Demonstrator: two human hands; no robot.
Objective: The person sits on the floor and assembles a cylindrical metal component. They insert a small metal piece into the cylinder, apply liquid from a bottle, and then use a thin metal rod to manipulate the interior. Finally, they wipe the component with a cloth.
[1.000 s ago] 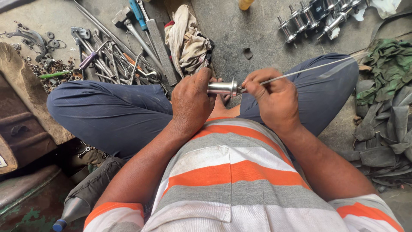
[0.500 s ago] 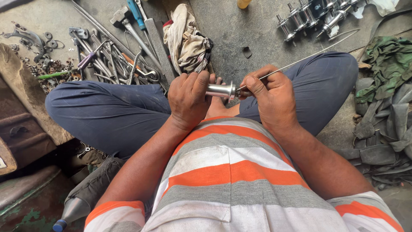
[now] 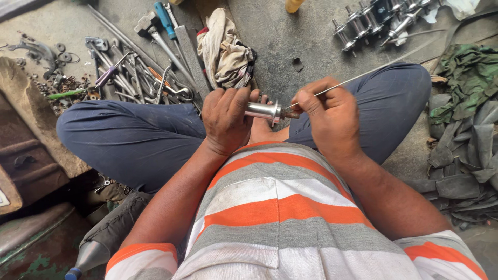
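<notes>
Left hand (image 3: 225,122) wrapped tight around shiny metal hub (image 3: 263,110); right hand (image 3: 332,116) pinching thin wire spoke (image 3: 363,76) at hub's flange.

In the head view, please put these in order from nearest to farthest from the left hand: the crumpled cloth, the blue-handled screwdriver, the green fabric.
From the left hand:
1. Crumpled cloth, just above it.
2. Blue-handled screwdriver, farther up, top edge.
3. Green fabric, far across on the right side.

1. Shirt (image 3: 290,218): orange, grey and white stripes, lower centre.
2. Trousers (image 3: 129,140): dark blue.
3. Hub (image 3: 263,110): shiny silver, centre.
4. Screwdriver handle (image 3: 161,11): blue, top.
5. Cloth (image 3: 467,72): green, upper right.
</notes>
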